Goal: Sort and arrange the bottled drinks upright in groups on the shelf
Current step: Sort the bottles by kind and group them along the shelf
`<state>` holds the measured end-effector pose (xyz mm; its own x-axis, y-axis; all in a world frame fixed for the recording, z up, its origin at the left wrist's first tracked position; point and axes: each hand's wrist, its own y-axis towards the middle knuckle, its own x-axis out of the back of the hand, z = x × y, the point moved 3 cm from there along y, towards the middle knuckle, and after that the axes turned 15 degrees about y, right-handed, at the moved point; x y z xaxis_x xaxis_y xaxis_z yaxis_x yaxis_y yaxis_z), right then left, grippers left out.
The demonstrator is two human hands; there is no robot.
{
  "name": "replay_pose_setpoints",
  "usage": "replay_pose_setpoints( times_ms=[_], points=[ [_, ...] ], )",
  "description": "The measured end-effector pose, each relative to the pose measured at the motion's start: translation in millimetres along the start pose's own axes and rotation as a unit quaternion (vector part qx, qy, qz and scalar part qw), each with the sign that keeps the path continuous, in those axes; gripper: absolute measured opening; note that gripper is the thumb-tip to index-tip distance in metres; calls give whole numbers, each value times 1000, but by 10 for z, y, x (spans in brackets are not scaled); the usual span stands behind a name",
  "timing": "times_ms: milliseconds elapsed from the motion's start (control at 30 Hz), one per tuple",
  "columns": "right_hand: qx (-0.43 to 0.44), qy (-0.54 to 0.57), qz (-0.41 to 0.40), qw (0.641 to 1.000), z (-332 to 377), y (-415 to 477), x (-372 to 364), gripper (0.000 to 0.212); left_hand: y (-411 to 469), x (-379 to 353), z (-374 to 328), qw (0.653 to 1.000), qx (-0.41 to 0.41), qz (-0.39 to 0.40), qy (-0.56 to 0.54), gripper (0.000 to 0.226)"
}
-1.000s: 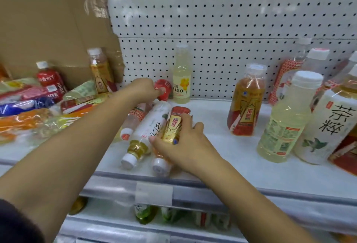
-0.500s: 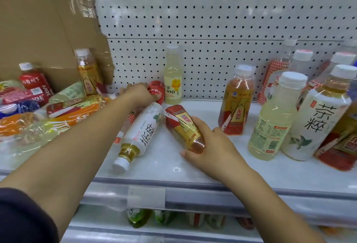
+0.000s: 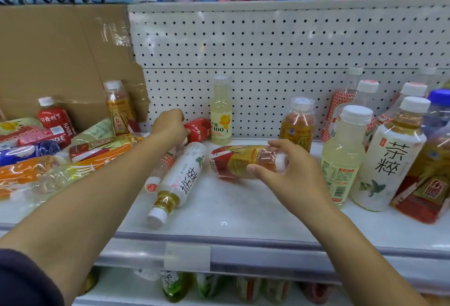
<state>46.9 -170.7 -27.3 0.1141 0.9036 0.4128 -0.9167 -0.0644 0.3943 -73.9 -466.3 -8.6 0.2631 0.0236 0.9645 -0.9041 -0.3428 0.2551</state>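
Observation:
My right hand point(image 3: 289, 174) grips the neck end of a red-and-gold drink bottle point(image 3: 238, 161), held on its side just above the white shelf point(image 3: 231, 210). My left hand point(image 3: 169, 127) is closed on a red juice bottle point(image 3: 198, 129) lying near the pegboard. A white tea bottle point(image 3: 179, 179) lies on its side between my arms, cap toward me. A pale yellow C100 bottle point(image 3: 221, 113) stands upright at the back. An upright red-and-gold bottle point(image 3: 297, 124) stands behind my right hand.
Several bottles lie heaped at the left point(image 3: 48, 155) in front of a cardboard sheet point(image 3: 60, 62). Upright bottles crowd the right: a pale lemon one point(image 3: 343, 157) and a white tea one point(image 3: 389, 159). A lower shelf point(image 3: 219, 288) holds more bottles.
My right hand has lifted the red-and-gold bottle and swung it rightward, now horizontal with its cap in my palm. My left hand stays on the red juice bottle. The camera has tilted up.

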Motion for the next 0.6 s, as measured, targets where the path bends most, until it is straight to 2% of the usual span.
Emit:
replay_pose_setpoints(
  times_ms=[100, 233, 333, 600],
  points=[
    [14, 19, -28, 999, 12, 34, -1, 68, -34, -33, 89, 999, -24, 18, 24, 39],
    [17, 17, -25, 999, 5, 53, -48, 65, -83, -100, 38, 995, -43, 59, 70, 55],
    [20, 14, -22, 999, -5, 50, -51, 64, -83, -119, -14, 992, -38, 79, 90, 54],
    [26, 37, -33, 998, -80, 29, -3, 66, -76, -18, 3, 994, 45, 67, -71, 39]
  ],
)
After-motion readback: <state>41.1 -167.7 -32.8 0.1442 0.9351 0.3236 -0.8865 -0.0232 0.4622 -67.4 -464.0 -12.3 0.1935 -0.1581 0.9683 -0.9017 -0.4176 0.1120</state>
